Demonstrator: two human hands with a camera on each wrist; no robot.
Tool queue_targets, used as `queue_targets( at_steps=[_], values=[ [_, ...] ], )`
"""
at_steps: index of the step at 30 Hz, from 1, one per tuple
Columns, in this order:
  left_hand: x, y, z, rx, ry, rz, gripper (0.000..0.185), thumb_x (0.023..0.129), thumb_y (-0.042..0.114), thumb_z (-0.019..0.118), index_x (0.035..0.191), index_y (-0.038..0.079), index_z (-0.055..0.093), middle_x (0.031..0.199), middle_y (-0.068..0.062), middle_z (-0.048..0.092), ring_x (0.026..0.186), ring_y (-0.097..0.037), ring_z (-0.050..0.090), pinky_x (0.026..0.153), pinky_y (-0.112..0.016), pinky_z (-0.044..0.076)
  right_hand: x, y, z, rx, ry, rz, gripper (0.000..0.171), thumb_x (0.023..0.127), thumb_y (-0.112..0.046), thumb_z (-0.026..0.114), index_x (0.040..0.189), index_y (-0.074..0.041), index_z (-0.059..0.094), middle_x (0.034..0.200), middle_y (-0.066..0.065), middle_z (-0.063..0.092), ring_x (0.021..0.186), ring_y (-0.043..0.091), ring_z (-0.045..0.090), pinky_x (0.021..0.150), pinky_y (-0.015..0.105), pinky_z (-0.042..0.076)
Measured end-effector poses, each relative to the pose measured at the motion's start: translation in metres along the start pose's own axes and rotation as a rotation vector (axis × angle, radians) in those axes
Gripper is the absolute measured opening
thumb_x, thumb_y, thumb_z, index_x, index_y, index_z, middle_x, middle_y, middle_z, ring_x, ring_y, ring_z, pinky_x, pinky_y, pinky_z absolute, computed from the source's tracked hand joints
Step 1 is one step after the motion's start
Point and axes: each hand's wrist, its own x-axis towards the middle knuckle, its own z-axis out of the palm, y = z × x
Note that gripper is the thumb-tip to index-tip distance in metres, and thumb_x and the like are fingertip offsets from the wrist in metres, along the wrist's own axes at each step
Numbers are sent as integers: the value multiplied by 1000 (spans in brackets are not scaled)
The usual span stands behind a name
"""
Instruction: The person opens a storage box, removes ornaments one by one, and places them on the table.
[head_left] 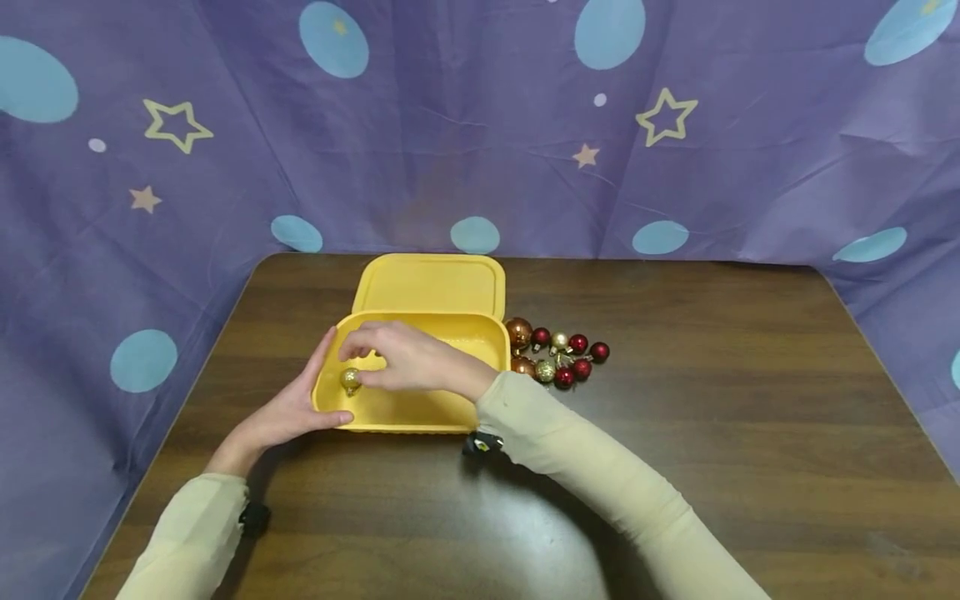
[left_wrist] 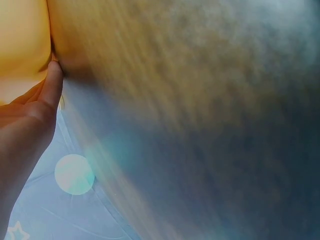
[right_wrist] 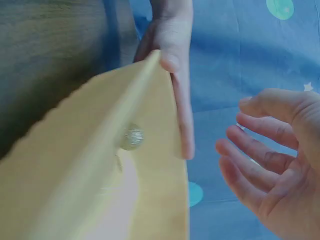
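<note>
A yellow plastic container (head_left: 420, 408) stands open on the table. My left hand (head_left: 288, 408) holds its left end, with the fingers along the outside wall and the thumb at the front rim. Over the container's left part is my right hand (head_left: 408, 357), its fingers loosely bent and nothing between them in the right wrist view. A small gold Christmas bauble (right_wrist: 132, 136) shows inside the container near that end, apart from the right fingers (right_wrist: 260, 150). The left wrist view catches only the left thumb (left_wrist: 52, 87) against the container's side.
Behind the container lies its yellow lid (head_left: 431, 283). Right of it several baubles cluster on the table: dark red ones (head_left: 577, 343), a gold one (head_left: 545, 371) and larger copper ones (head_left: 518, 332). A purple patterned curtain (head_left: 495, 150) hangs behind the wooden table (head_left: 750, 417).
</note>
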Motion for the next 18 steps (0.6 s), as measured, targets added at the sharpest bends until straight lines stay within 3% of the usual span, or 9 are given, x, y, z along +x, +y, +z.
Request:
queue_targets(
  at_steps=[4, 8, 16, 18],
  values=[
    [1, 2, 0, 21, 8, 9, 118, 79, 8, 79, 155, 22, -10, 160, -14, -7, 139, -37, 7, 112, -38, 15, 11, 1, -9, 7, -34, -55, 23, 88, -9, 68, 110, -3, 66, 105, 5, 65, 98, 15, 57, 88, 16, 40],
    [2, 3, -1, 7, 13, 25, 118, 78, 6, 79, 155, 27, -8, 160, -10, -9, 140, -38, -2, 105, -66, 3, 23, 7, -12, 7, -111, -77, 24, 88, -8, 68, 111, -3, 66, 106, 6, 64, 99, 16, 58, 88, 17, 41],
    [0, 2, 2, -1, 7, 2, 119, 78, 7, 79, 155, 19, -11, 159, -13, -10, 140, -38, -1, 105, -67, 4, 41, 25, -3, -130, -273, -32, 28, 88, -14, 70, 114, -4, 68, 110, 7, 66, 101, 14, 56, 88, 18, 40],
    [0, 1, 1, 0, 7, -4, 119, 78, 7, 79, 155, 21, -12, 159, -13, -9, 139, -38, 4, 112, -49, 10, 43, 31, -2, -135, -290, -11, 28, 87, -14, 71, 114, -5, 69, 110, 5, 66, 102, 15, 57, 88, 18, 40]
  ],
)
